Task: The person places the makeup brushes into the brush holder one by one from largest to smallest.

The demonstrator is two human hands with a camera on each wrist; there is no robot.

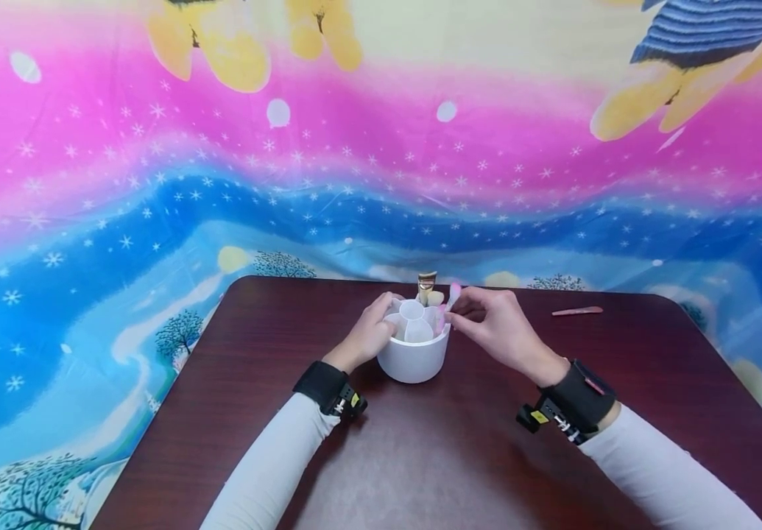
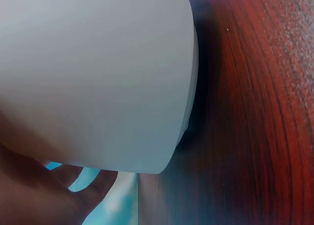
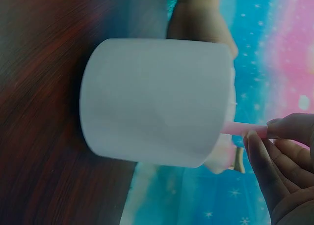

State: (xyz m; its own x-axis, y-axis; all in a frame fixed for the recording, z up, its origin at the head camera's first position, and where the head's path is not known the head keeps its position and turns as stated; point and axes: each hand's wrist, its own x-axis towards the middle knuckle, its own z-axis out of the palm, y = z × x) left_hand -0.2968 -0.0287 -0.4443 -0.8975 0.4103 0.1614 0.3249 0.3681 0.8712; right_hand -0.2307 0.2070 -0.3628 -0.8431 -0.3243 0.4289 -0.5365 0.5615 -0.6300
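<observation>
A white round organizer (image 1: 412,361) with several inner compartments stands upright on the table. My left hand (image 1: 370,327) grips its left rim, and in the left wrist view the organizer's smooth wall (image 2: 98,77) fills much of the picture. At the right rim, my right hand (image 1: 496,327) pinches a slim pink stick (image 3: 245,129) between thumb and fingertips. The stick's lower end is hidden inside the organizer. Behind it, a gold-coloured brush (image 1: 427,285) and a pale rounded tip (image 1: 435,298) poke up from the back compartments. A pink-and-white tip (image 1: 455,293) shows beside my right fingers.
A slim pink tool (image 1: 577,311) lies on the dark wooden table (image 1: 420,456), right of my right hand. A printed cloth (image 1: 381,147) hangs behind the table's far edge. Black camera straps (image 1: 582,397) sit on both wrists.
</observation>
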